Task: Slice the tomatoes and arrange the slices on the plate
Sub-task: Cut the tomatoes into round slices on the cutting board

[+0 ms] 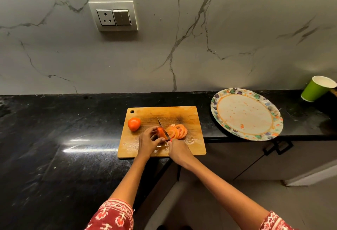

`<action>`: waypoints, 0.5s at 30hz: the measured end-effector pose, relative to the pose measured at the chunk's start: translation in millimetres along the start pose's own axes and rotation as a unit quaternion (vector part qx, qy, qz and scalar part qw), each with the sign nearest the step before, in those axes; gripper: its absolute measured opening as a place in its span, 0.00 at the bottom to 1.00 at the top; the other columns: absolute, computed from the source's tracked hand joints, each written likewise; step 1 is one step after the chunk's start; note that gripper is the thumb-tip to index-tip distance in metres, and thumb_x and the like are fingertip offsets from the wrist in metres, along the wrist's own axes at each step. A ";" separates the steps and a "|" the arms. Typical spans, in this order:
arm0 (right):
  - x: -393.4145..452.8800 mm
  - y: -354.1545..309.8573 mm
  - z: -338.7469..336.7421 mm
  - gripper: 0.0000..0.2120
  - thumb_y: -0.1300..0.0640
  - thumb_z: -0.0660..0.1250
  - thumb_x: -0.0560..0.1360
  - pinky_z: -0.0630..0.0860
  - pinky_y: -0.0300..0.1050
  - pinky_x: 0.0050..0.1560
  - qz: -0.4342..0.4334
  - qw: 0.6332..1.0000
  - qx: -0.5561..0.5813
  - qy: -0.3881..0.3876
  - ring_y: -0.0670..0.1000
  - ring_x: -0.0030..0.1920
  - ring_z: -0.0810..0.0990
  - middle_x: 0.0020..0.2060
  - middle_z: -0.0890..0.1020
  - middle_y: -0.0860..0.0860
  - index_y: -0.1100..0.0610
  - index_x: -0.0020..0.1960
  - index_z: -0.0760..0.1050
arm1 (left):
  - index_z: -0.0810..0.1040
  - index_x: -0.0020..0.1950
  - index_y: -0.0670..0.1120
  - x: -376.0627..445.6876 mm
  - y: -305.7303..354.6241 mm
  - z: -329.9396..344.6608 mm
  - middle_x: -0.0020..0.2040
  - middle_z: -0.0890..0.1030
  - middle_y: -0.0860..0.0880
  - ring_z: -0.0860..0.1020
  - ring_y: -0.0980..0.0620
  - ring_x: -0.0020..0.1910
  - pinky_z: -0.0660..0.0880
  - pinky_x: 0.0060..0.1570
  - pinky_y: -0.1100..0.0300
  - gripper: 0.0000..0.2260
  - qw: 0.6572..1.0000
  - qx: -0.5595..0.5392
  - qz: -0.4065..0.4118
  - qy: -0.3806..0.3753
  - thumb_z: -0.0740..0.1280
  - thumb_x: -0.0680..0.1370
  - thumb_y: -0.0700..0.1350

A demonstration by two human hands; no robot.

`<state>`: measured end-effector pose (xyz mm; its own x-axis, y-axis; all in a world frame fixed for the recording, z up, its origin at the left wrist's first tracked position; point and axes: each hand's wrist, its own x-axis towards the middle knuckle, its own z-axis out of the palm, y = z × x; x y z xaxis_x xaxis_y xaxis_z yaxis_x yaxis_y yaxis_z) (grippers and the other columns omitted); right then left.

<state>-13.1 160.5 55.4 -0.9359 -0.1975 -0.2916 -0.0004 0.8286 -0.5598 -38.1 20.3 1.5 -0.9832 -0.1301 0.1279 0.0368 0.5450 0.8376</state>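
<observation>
Slicing: right hand [179, 150] grips knife [163, 129], blade in tomato half [161, 133]
Left hand [149, 139]: fingers curled round tomato half
Slices [177, 131]: fanned on board [182, 116]

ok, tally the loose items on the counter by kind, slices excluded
Whole tomato: 1
Part-cut tomato: 1
Knife: 1
Cutting board: 1
Plate: 1
Green cup: 1
Total: 6

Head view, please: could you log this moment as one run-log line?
left hand holds tomato piece | right hand cuts with knife | slices on board | plate bare of slices
</observation>
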 end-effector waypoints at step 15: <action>15.1 -17.2 3.0 0.13 0.58 0.53 0.82 0.70 0.47 0.45 0.004 1.000 0.003 0.004 0.62 0.55 0.78 0.53 0.79 0.62 0.64 0.60 0.70 | 0.77 0.60 0.39 -0.3 1.4 3.4 0.55 0.81 0.42 0.79 0.51 0.54 0.73 0.51 0.70 0.23 0.999 -0.009 -0.020 0.027 0.76 0.66 0.36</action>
<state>-26.1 141.7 58.3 -0.9386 -0.1874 -0.2897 0.0088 0.8264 -0.5630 -38.4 24.0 0.8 -0.9731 -0.1958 0.1214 0.0008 0.5242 0.8516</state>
